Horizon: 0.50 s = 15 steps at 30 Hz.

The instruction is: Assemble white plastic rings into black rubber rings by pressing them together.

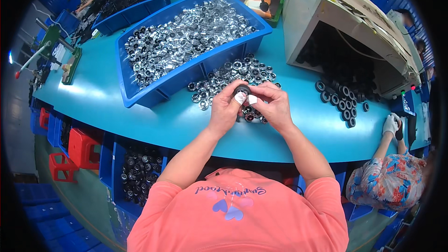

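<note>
Both of my hands meet over the table, closed round a small black wheel (241, 89). My left hand (224, 111) grips its left side, and my right hand (276, 108) pinches it from the right. White wrapping covers both thumb tips and hides part of the wheel. Just behind my fingers spreads a loose pile of shiny chrome wheel hubs (236, 67). A few dark-rimmed wheels (250, 115) lie under and between my hands, partly covered by them.
A large blue bin (186, 69) full of chrome hubs stands behind left. At right, black rubber rings (345, 104) spill from a beige metal housing (298, 23). A green hand press (71, 65) is far left. A co-worker's gloved hand (391, 124) is at the right edge.
</note>
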Available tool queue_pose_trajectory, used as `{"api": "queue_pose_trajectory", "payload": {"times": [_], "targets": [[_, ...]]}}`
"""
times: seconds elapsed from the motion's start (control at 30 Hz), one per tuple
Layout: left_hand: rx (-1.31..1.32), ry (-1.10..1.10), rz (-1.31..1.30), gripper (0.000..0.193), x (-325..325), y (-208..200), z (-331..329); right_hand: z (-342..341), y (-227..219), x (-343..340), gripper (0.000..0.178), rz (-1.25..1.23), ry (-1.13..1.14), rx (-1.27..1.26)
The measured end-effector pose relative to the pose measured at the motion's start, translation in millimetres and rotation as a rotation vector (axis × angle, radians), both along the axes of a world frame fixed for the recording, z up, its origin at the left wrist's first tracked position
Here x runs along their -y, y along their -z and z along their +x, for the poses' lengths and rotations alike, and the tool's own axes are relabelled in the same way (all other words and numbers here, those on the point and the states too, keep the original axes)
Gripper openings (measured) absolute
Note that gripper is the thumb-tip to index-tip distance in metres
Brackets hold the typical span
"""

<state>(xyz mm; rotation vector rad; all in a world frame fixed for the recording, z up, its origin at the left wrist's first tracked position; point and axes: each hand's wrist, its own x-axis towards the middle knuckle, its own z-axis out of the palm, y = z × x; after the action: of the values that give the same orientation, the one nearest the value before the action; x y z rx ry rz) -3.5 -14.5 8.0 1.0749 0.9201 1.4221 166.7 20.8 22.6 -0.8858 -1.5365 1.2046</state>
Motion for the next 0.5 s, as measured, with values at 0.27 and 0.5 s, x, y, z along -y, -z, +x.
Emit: {"api": "queue_pose_trajectory", "payload": {"times": [0.27,0.5], "targets": [[-0.028,-0.068,-0.065,0.028,-1.6,1.6,0.1,-10.1,4.0,7.2,0.033,0.169,0.121,0.14],[0.099,0.048,-0.072,0.031,-7.8,-2.6,-3.3,-2.3,6.5,-5.3,0.035,-0.05,-0.015,0.024]]}}
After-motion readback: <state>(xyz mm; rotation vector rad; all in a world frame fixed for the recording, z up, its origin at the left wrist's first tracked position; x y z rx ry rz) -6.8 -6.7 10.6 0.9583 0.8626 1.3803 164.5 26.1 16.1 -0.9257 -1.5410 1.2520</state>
